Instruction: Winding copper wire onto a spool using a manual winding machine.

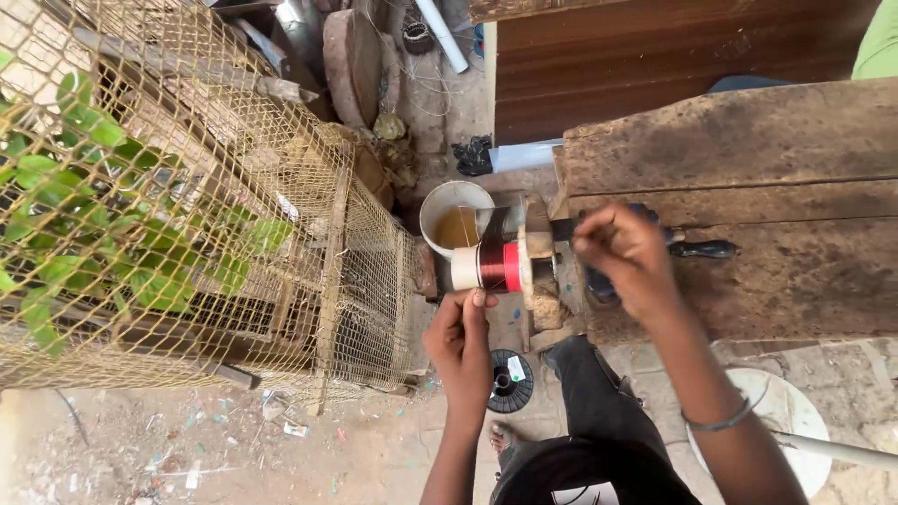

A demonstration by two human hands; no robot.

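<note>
A coil of reddish copper wire (493, 266) sits on a former with a white end and a red end, mounted on a hand winding machine at the edge of a worn wooden bench (748, 150). My left hand (460, 339) reaches up from below, its fingertips touching the underside of the coil. My right hand (625, 260) is closed around the winder's dark crank handle (703, 249) on the bench. A metal bangle sits on my right wrist.
A white cup of brownish liquid (456, 215) stands just behind the coil. A black wire spool (511, 382) lies on the ground by my foot. A wire-mesh cage (234, 206) with green leaves fills the left. A white round lid (786, 411) lies at lower right.
</note>
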